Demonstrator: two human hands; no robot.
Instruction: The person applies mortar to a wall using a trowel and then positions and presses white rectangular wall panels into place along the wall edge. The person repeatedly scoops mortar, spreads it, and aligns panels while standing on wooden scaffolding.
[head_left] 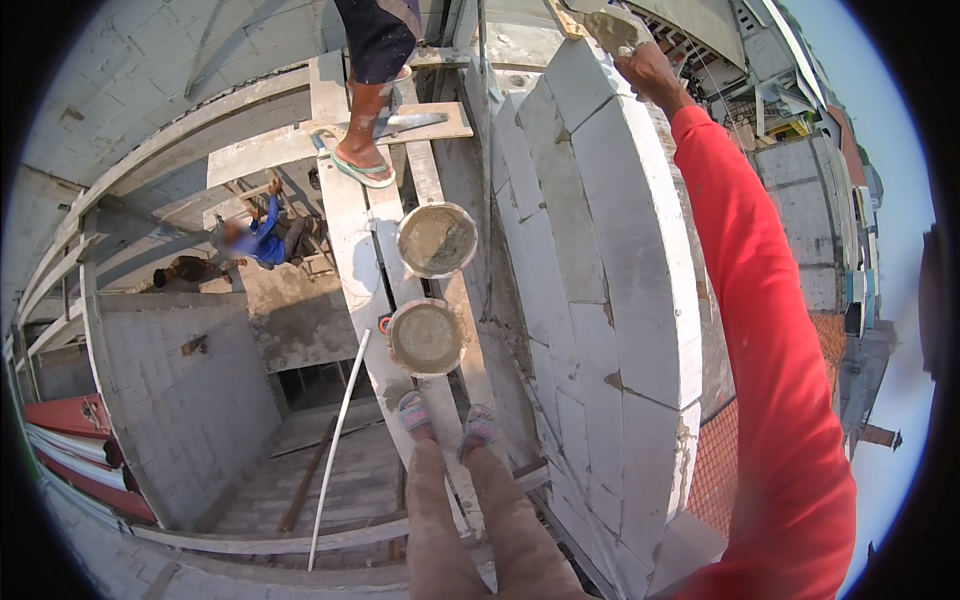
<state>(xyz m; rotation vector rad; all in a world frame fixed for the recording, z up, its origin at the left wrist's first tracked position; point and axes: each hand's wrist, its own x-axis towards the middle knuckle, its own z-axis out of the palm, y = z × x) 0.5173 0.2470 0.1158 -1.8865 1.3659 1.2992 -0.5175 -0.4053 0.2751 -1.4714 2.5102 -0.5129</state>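
Observation:
My right hand [652, 76], at the end of a red sleeve, reaches far out over the top of a wall of pale blocks [640, 230]. Its fingers are closed round a trowel [612, 28] smeared with grey mortar, whose handle is mostly hidden by the hand. The trowel is beside the far end of the wall's top edge, near a small piece of wood [566, 18]. My left hand is out of the picture. Two round buckets stand on the planks before my feet: the farther bucket [402, 238] holds grey mortar, and the nearer bucket [392, 340] has grey contents.
I stand on narrow scaffold planks [350, 235] with gaps between them. Ahead, another person's sandalled foot [362, 158] is on the planks, next to a hand saw [412, 122]. A white pole [338, 450] leans at the left. Below is a person in blue [265, 240].

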